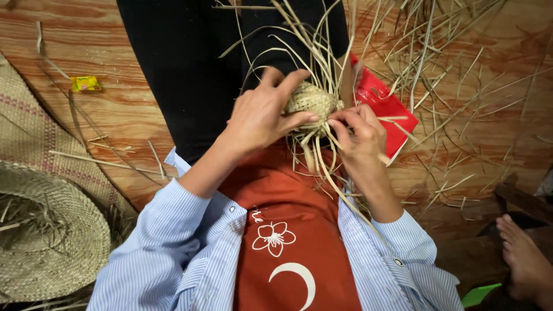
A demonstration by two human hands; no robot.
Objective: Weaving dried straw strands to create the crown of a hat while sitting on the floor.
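My left hand [262, 118] cups the small woven straw ball [311, 101] from its left side, thumb under it, fingers curled over the top, gripping it firmly. The ball sits above my lap, between both hands, over the black trousers [184, 63]. My right hand [360, 135] is at the ball's lower right edge, thumb and forefinger pressed together on one loose straw strand [322, 158] where it leaves the weave; other fingers folded in. Many unwoven strands fan up and away from the ball's top, and several hang down below it over my orange shirt [288, 201]. A red packet [386, 106] lies on the wooden floor [115, 109] just behind my right hand, partly hidden by it. Loose straw [461, 63] is scattered on the floor to the right. At my left: a woven straw hat [46, 236] and a woven mat [29, 126]. Small yellow wrapper [86, 84] on the floor, well apart. Another person's bare foot [524, 253] at lower right.
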